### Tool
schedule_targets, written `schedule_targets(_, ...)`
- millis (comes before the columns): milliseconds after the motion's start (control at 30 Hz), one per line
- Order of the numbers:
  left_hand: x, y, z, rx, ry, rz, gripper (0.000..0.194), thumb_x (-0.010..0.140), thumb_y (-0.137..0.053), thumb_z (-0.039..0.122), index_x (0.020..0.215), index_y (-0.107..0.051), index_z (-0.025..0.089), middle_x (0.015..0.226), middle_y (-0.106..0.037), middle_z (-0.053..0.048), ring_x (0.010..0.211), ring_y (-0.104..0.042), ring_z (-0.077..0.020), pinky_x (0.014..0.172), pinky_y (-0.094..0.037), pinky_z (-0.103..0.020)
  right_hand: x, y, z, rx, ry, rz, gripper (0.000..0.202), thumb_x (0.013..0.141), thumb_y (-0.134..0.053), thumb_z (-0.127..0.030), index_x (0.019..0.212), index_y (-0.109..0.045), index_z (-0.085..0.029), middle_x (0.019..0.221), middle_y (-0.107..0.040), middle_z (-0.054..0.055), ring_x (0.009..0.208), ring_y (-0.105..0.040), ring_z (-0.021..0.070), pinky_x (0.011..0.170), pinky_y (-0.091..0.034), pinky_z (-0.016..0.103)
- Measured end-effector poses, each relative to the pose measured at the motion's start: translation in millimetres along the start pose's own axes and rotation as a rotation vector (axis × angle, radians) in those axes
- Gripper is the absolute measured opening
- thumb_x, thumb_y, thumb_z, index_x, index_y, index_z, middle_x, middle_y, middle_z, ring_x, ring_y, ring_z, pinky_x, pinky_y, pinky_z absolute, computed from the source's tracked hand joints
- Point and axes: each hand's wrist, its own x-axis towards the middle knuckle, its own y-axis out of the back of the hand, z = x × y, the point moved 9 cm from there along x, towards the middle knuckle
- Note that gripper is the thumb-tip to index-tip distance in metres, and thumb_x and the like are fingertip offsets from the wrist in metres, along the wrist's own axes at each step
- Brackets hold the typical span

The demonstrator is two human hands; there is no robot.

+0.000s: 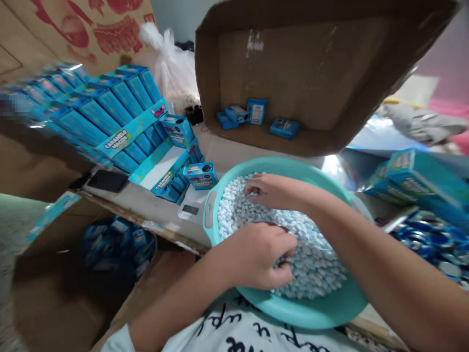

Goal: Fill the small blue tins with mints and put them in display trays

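A wide turquoise basin (pixel 315 315) is filled with small pale blue and white candies (pixel 311 259). My left hand (pixel 266 254) rests over the candies near the middle, its fingers curled down and the thumb a little apart from them. Beyond it, my right hand (pixel 269 190) reaches in from the right, fingertips bent into the candies at the far left. Whatever either hand may hold is hidden by its fingers. Left of the basin, a small blue box (pixel 200 176) stands on or just behind a white digital scale (pixel 190 210).
Rows of blue boxes in display trays (pixel 124 132) stand at left, beside a dark phone (pixel 107 181). A tilted cardboard box (pixel 304 73) behind holds several blue packs. Blue-and-silver lids (pixel 436 239) lie at right. Below left, an open carton (pixel 47 288) contains more packs.
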Motion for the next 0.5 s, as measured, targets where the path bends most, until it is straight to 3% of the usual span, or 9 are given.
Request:
schedule_targets(167, 0, 5.7, -2, 0.014, 0.055, 0.041, 0.012, 0.078, -0.060, 0.023, 0.083, -0.050, 0.021, 0.080, -0.057, 0.002, 0.076, -0.054, -0.0151, 0.068, -0.038, -0.027, -4, 0, 3, -0.006, -0.057, -0.045, 0.020, 0.093, -0.058, -0.030, 0.110, -0.067, -0.024, 0.111, -0.067, 0.007, 0.092, -0.062, 0.0235, 0.076, -0.046, 0.032)
schedule_targets(500, -2, 7.1, -6, 0.003, 0.114, 0.036, 0.011, 0.083, -0.059, 0.020, 0.093, -0.058, 0.023, 0.089, -0.063, 0.001, 0.083, -0.060, -0.0170, 0.073, -0.041, -0.029, -9, 9, -5, -0.057, -0.118, -0.060, 0.027, 0.091, -0.060, -0.030, 0.116, -0.068, -0.024, 0.117, -0.065, 0.008, 0.096, -0.063, 0.0248, 0.077, -0.046, 0.033)
